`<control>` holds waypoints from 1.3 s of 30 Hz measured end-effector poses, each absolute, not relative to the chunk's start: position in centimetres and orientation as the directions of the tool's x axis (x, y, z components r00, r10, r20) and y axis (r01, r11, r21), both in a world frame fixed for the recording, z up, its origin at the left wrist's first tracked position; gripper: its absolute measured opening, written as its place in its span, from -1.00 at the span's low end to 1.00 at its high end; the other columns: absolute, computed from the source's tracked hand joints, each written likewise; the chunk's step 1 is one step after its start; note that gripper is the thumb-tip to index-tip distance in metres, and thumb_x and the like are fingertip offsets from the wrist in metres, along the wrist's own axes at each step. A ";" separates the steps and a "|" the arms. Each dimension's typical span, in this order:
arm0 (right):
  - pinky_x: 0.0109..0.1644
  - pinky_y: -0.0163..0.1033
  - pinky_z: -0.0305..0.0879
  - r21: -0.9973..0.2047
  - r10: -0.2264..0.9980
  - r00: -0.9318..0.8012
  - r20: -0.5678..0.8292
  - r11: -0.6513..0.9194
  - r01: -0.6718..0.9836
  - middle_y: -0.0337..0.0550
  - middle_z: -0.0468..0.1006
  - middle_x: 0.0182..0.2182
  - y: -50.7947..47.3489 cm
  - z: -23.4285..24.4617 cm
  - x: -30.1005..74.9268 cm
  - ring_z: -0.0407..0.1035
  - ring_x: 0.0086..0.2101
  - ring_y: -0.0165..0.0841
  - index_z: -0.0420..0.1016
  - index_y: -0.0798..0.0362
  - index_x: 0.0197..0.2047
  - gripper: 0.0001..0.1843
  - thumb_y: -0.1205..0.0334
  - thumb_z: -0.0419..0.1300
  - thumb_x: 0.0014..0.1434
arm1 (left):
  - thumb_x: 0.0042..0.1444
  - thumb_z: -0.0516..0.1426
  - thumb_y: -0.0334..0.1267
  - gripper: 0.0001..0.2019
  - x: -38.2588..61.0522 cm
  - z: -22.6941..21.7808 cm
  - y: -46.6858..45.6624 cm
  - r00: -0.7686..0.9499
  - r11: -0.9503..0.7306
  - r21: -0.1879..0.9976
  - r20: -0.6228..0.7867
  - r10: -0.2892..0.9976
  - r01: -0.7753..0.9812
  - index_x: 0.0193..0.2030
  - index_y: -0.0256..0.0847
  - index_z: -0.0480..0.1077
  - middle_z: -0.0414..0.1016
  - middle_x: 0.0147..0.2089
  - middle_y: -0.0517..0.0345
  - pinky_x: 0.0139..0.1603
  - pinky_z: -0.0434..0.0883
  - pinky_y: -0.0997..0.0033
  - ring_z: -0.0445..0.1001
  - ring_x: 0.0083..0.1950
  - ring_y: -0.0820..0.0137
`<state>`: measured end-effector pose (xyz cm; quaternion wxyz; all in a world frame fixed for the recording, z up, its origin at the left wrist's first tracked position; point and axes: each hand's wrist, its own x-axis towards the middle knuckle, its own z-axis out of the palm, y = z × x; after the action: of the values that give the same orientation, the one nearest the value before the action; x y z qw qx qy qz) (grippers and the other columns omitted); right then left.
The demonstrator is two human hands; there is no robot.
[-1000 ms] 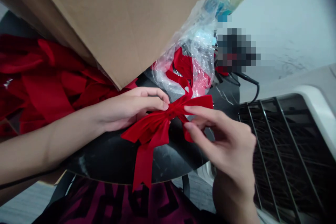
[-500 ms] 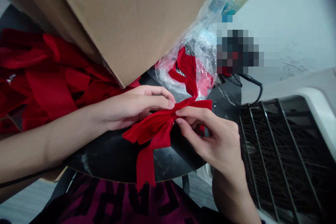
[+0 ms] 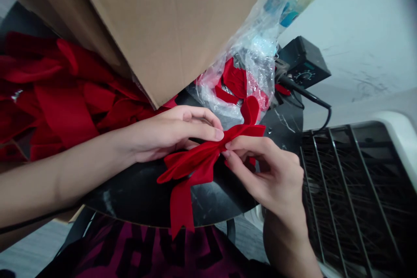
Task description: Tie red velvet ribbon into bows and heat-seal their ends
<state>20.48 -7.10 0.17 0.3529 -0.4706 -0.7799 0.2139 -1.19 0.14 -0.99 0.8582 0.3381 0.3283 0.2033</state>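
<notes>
The left hand (image 3: pixel 169 134) curls, fingertips pressed on the knot of the red bow (image 3: pixel 198 160), while the right hand (image 3: pixel 267 173) pinches it between thumb and forefinger. The bow sits over the black tabletop (image 3: pixel 130 195), one tail hanging past the rim, near the corner of the cardboard box (image 3: pixel 163 21).

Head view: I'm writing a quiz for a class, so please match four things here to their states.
Things:
1 red velvet bow
2 clear plastic bag
3 cardboard box
4 black dial unit

States:
A overhanging a heap of red ribbon
B black cable running from it
C held between left hand and right hand
D crumpled, red fabric showing through

Pairs: 1-C, 2-D, 3-A, 4-B
</notes>
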 end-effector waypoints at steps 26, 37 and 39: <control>-0.35 -0.34 0.38 -0.265 0.840 -0.311 0.443 0.455 0.850 -0.38 0.51 -0.50 -9.9 1.1 21.2 0.40 -0.55 -0.53 0.51 0.00 -0.03 -0.76 0.38 0.40 0.27 | 0.29 0.26 -0.38 -0.94 -0.8 -1.3 0.4 0.679 0.711 0.681 -0.438 0.589 -0.177 -0.11 -0.20 0.53 0.73 -0.23 0.05 -0.29 0.53 0.60 0.70 -0.29 0.40; -0.38 -0.34 0.37 -0.162 0.783 -0.356 0.510 0.494 0.854 -0.38 0.57 -0.49 -9.7 0.1 22.8 0.39 -0.58 -0.53 0.54 0.02 -0.10 -0.79 0.45 0.39 0.25 | 0.27 0.30 -0.39 -0.86 -0.8 -1.2 0.2 0.653 0.720 0.674 -0.472 0.593 -0.166 -0.05 -0.20 0.52 0.68 -0.29 0.13 -0.40 0.51 0.67 0.62 -0.40 0.51; -0.39 -0.34 0.38 -0.206 0.789 -0.297 0.538 0.465 0.861 -0.37 0.58 -0.47 -9.7 0.4 22.7 0.37 -0.59 -0.53 0.55 0.03 -0.09 -0.77 0.45 0.41 0.23 | 0.25 0.33 -0.38 -0.83 -0.7 -1.2 0.2 0.639 0.712 0.685 -0.480 0.601 -0.155 -0.04 -0.20 0.51 0.67 -0.29 0.14 -0.40 0.51 0.66 0.62 -0.39 0.51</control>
<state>22.70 -9.68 0.45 0.2961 -0.5134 -0.8031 -0.0608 -0.75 0.16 -1.19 0.8513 0.3079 0.3622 0.2221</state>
